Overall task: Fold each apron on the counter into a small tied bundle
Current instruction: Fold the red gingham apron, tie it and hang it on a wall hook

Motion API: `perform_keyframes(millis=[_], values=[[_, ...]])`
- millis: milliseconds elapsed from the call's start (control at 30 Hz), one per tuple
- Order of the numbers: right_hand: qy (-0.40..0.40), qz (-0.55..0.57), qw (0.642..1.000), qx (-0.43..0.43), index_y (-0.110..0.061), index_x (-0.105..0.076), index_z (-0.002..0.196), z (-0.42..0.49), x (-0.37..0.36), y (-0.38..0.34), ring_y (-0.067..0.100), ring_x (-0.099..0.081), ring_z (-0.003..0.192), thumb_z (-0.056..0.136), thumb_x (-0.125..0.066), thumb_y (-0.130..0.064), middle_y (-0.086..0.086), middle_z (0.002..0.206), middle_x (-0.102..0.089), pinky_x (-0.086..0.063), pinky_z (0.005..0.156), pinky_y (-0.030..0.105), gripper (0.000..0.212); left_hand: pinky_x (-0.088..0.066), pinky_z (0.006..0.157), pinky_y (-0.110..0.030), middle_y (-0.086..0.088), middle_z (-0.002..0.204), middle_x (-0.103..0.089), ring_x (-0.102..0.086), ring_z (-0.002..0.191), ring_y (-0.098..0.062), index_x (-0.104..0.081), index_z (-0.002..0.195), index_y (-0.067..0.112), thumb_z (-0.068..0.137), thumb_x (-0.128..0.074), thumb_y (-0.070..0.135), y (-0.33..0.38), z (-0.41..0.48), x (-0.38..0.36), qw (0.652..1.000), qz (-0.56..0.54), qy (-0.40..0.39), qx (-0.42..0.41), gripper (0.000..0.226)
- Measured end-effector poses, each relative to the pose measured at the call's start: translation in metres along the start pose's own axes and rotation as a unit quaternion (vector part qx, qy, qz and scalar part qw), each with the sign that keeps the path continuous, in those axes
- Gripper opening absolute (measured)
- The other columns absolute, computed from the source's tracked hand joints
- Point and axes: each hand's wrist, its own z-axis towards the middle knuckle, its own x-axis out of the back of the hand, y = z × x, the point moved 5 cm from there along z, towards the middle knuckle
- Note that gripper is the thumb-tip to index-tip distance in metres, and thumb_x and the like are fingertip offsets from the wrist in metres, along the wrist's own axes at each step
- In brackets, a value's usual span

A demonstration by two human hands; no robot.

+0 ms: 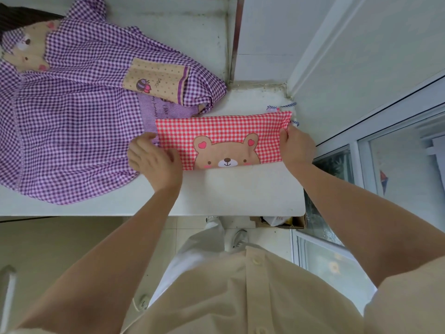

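A red checked apron with a bear face lies folded into a long narrow strip on the white counter. My left hand grips its left end, fingers curled over the cloth. My right hand pinches its right end near the far corner. Striped ties stick out past the right end. A purple checked apron with a bear patch and a tan pocket lies spread and rumpled on the left of the counter, its edge under the red strip's left end.
A wall and a window frame rise just behind and right of the counter. The counter's front edge runs across the middle of the view. A cardboard box sits on the tiled floor below the counter's right corner.
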Motion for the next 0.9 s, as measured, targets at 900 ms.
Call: perform_keyframes(millis=[900], values=[[-0.012, -0.077, 0.984, 0.162, -0.017, -0.016, 0.157, -0.006, -0.033, -0.028, 0.023, -0.009, 0.151, 0.103, -0.011, -0.040, 0.008, 0.163, -0.015, -0.008, 0.122, 0.048, 0.058, -0.002, 0.122, -0.047, -0.011, 0.162, -0.016, -0.011, 0.150, -0.030, -0.012, 0.156, 0.024, 0.098, -0.019, 0.050, 0.014, -0.001, -0.087, 0.908, 0.107, -0.302, -0.269, 0.065]])
